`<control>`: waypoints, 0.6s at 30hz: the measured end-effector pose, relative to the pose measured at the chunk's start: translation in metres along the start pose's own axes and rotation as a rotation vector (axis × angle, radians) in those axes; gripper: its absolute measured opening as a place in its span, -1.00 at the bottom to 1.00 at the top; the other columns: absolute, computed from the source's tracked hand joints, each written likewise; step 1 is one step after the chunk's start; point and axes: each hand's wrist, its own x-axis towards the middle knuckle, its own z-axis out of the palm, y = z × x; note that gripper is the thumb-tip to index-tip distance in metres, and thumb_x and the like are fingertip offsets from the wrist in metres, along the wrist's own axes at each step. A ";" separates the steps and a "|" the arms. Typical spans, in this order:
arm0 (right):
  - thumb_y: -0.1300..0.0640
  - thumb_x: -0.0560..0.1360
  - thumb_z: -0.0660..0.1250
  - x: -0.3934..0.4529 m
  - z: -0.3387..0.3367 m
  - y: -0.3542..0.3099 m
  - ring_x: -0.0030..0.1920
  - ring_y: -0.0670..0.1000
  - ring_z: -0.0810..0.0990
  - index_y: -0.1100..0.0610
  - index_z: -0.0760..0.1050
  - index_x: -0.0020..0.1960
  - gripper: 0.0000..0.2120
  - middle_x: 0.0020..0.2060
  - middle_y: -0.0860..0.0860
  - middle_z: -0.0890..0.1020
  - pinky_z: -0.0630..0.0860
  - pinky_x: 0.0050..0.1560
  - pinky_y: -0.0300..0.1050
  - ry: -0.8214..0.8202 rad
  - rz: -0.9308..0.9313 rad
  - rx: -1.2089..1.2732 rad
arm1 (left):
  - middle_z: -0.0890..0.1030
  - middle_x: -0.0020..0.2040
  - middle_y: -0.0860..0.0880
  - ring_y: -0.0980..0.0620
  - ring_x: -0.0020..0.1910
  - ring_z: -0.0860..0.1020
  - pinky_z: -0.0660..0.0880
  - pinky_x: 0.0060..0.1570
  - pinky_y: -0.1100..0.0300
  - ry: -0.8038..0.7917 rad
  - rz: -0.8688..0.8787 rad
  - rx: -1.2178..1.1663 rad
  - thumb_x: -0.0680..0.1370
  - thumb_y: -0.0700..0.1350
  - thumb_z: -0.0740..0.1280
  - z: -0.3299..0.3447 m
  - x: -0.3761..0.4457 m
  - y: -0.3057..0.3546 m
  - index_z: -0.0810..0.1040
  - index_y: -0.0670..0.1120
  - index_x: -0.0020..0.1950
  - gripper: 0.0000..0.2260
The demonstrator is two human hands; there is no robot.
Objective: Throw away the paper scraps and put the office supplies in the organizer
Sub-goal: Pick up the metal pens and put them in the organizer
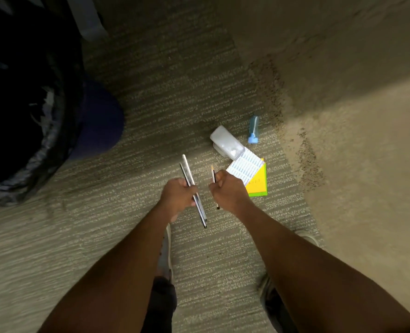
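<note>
My left hand (178, 197) is closed around two long pens (188, 168), one silvery and one dark, which stick out above and below the fist. My right hand (228, 188) grips a thin dark pencil (213, 173) with a pale tip, held upright. On the carpet just beyond my right hand lie a clear plastic box (225, 141) with white contents, a blue-capped glue bottle (253, 129), a white printed label sheet (246, 168) and yellow and green sticky notes (258, 186).
A black-lined trash bin (23, 111) fills the left side, with a dark blue round object (103, 118) beside it. My shoes (165, 255) stand on the striped carpet (151, 97). A beige surface (355, 164) rises at the right.
</note>
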 end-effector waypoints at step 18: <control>0.15 0.63 0.14 -0.359 -0.208 -0.153 -0.26 -0.10 0.61 0.10 0.43 0.01 -0.89 -0.21 0.02 0.63 0.59 -0.20 -0.12 -0.175 0.060 0.893 | 0.68 -0.28 -0.12 0.03 -0.31 0.57 0.39 -0.34 0.19 0.050 0.614 0.413 0.40 -0.09 0.22 -0.090 -0.415 0.197 0.64 -0.15 -0.22 -0.77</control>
